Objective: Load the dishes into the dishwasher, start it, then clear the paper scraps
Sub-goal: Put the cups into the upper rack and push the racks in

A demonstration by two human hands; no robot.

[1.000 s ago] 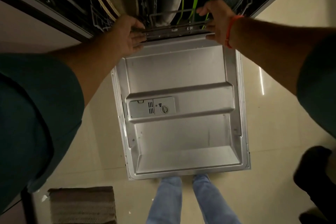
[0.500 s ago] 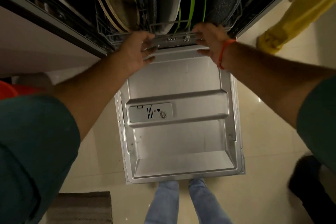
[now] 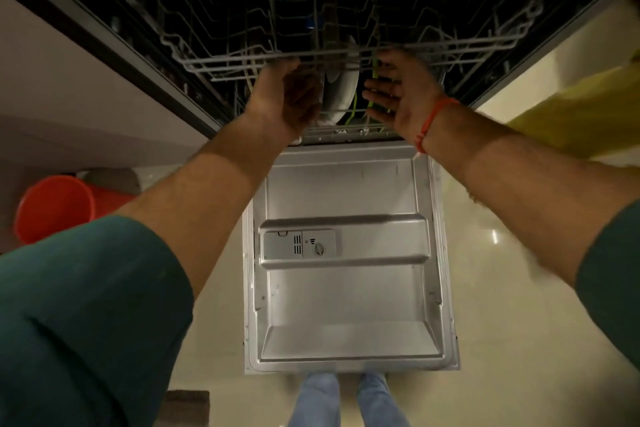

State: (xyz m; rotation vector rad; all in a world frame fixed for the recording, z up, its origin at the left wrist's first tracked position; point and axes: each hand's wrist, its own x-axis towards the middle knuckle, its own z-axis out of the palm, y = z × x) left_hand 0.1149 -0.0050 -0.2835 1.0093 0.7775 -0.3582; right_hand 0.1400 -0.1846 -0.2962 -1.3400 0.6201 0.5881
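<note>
Two hands reach into the open dishwasher (image 3: 104,45), just under the front rail of the upper wire rack (image 3: 346,55). Left hand (image 3: 287,97) is raised with fingers loosely spread, grasping nothing; right hand (image 3: 398,94) is likewise released, palm turned inward. Between them a grey plate (image 3: 341,90) stands on edge in the lower rack (image 3: 346,130), with green-rimmed dishes (image 3: 355,104) just beside it. An orange band (image 3: 433,121) circles the right wrist. Below lies the lowered steel door (image 3: 346,295) with its detergent dispenser (image 3: 299,243). An orange bucket (image 3: 52,211) stands on the floor at left; yellow cloth (image 3: 571,114) shows at right.
</note>
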